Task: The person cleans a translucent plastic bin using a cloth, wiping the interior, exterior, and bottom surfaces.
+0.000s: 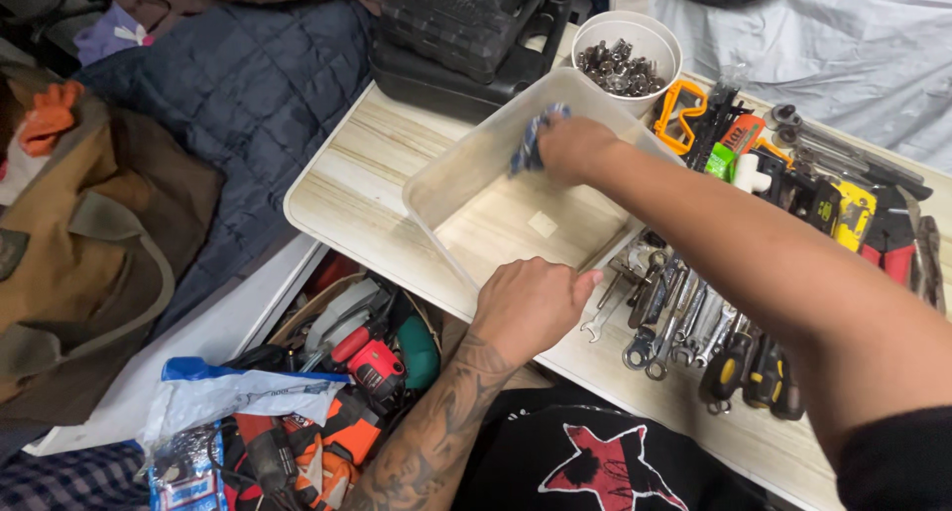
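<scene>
A pale wood-grain bench [377, 174] is carrying a crowd of tools, seen from above. At its far edge a round white cup [628, 37] is holding a heap of small metal sockets, and just behind it a black moulded tool case [466, 25] is lying partly over the edge. To the right, a jumble of pliers and cutters with orange, yellow and red handles [793, 174] is spreading across the surface, with a row of steel spanners [664, 318] and a few black and yellow screwdrivers [744, 367] lying nearer the person. Below the bench, an open bag [347, 392] is showing power tools in red and orange, and a crumpled blue and white plastic packet [238, 392] is lying on top. A dark quilted blanket [248, 95] and a brown bag [89, 243] are filling the left side.

In the middle of the bench a clear plastic tub [446, 179] is sitting, rectangular, shallow and see-through, so the wood grain is showing through its base. Nothing is lying inside it but a small pale square on the bottom.

The right hand [575, 146] is reaching into the far corner of the tub, fingers closed around a small blue and white cloth [533, 139] pressed against the inner wall. The left hand [531, 303] is resting loosely curled on the near rim, its thumb lying along the edge and steadying the tub.
</scene>
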